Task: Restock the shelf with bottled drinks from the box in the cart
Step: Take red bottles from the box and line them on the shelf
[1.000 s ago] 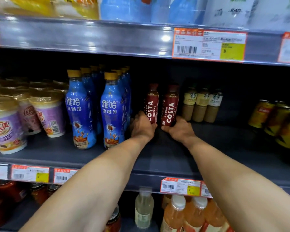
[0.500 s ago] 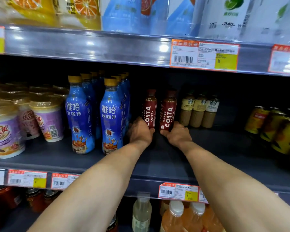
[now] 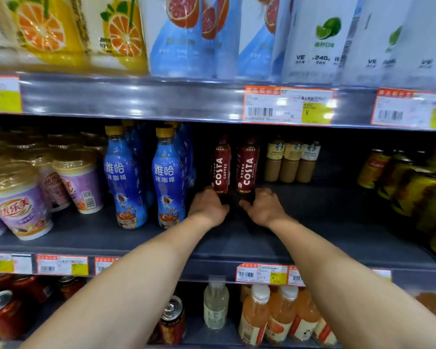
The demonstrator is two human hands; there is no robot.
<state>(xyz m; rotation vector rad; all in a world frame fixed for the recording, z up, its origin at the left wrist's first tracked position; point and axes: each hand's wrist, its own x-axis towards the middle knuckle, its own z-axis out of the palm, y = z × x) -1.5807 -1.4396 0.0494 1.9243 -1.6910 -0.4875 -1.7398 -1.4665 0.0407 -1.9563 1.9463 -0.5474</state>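
Two Costa bottles (image 3: pixel 222 167) (image 3: pixel 247 167) stand upright, side by side, deep on the middle shelf (image 3: pixel 237 238). The left hand (image 3: pixel 208 206) and right hand (image 3: pixel 262 206) curl at their bases; whether they grip, I cannot tell.

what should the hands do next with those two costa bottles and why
Probably let go and draw both hands back. The left Costa bottle and right Costa bottle already stand upright side by side on the shelf, with the left hand and right hand at their bases. The deck in front is bare, so more bottles can follow.
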